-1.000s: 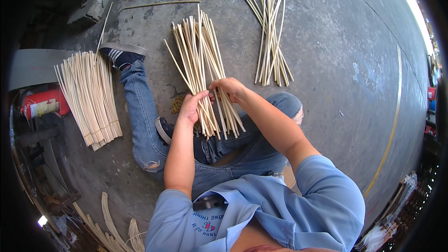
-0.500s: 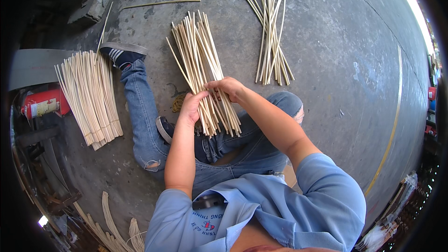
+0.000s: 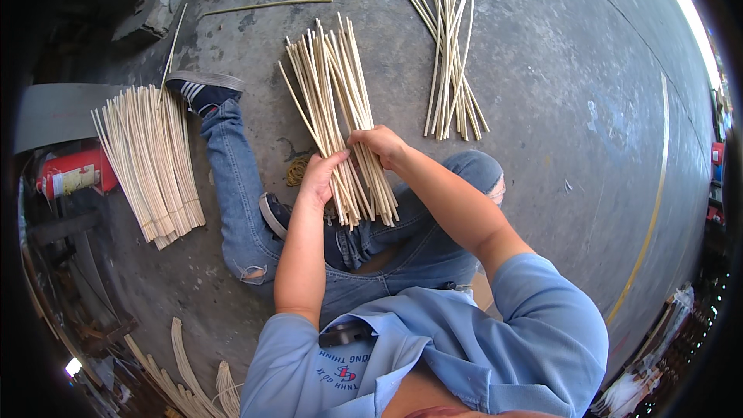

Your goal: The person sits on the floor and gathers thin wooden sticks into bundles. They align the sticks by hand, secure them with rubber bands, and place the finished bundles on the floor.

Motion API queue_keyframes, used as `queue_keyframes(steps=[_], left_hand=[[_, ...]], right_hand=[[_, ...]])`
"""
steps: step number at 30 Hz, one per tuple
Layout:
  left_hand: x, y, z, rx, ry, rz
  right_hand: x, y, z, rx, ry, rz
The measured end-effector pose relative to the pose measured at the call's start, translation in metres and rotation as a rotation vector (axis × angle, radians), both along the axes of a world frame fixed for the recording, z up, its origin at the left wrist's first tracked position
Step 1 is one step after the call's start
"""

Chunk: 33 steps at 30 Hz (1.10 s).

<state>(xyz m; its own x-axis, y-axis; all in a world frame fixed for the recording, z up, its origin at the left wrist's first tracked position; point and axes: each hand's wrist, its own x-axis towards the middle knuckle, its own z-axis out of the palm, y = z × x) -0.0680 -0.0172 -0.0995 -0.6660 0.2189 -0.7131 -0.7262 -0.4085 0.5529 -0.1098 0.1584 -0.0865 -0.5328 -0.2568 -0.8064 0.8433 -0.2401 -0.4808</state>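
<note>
Between my bent legs I hold pale rattan-like sticks, split into two bunches side by side. My left hand is closed round the lower part of the left bunch. Wrapped round the right bunch is my right hand, its thumb close to the left thumb. The sticks fan out at their far ends, and their near ends hang above my lower leg. One stick leans out at the left edge of the left bunch. Some fingers are hidden behind the sticks.
A large tied bundle of sticks lies left, beside a red cylinder. Some crossed loose sticks lie at the far right. A single stick lies at the back. Yellowish bands sit near my shoe.
The right bunch has parted a little from the left one, with a wider gap between them. My right hand has shifted slightly right, away from the left.
</note>
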Motion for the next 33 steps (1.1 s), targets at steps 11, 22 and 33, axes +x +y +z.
queue_keyframes(steps=[11,22,33], left_hand=[[-0.002,-0.003,0.000,-0.097,0.014,-0.032],[-0.002,-0.005,0.000,-0.174,0.059,-0.067],[-0.008,0.002,0.008,-0.201,0.063,-0.098]], right_hand=[[-0.001,0.002,-0.002,0.068,-0.002,0.128],[0.000,-0.001,0.000,0.106,-0.032,0.136],[0.001,0.002,-0.014,0.119,0.024,0.045]])
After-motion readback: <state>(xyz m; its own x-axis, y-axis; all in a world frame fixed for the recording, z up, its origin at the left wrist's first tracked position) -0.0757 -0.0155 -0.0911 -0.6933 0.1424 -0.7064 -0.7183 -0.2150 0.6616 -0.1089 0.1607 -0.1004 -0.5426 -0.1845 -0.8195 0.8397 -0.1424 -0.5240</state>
